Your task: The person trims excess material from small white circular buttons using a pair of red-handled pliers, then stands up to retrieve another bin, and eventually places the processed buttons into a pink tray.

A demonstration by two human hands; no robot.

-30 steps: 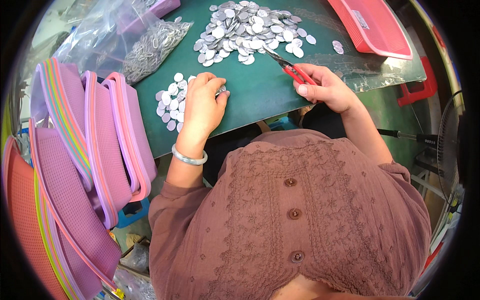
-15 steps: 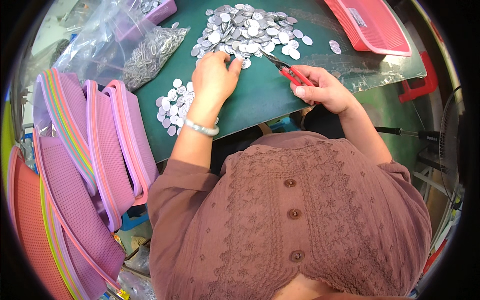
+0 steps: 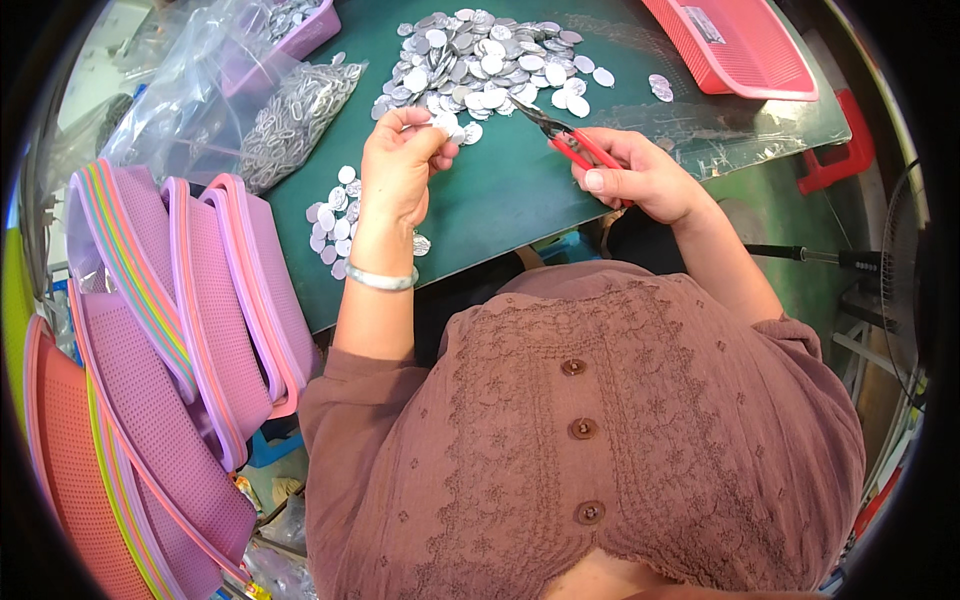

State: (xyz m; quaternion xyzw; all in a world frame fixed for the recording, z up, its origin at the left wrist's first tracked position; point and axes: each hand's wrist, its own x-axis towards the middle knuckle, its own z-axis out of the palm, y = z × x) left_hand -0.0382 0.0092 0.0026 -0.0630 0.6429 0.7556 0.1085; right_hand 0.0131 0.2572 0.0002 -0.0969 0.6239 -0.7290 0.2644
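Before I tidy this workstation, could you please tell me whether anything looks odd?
Some silver discs lie apart from the main heap, near the pink basket; the green tabletop looks scuffed beside them.

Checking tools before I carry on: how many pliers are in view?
1. The red-handled pliers are in the right hand, pointing toward the big pile of silver discs. Others could be hidden under that pile or behind the stacked baskets.

The left hand (image 3: 408, 155) pinches; the right hand (image 3: 640, 178) (thumb (image 3: 608, 181) uppermost) curls closed.
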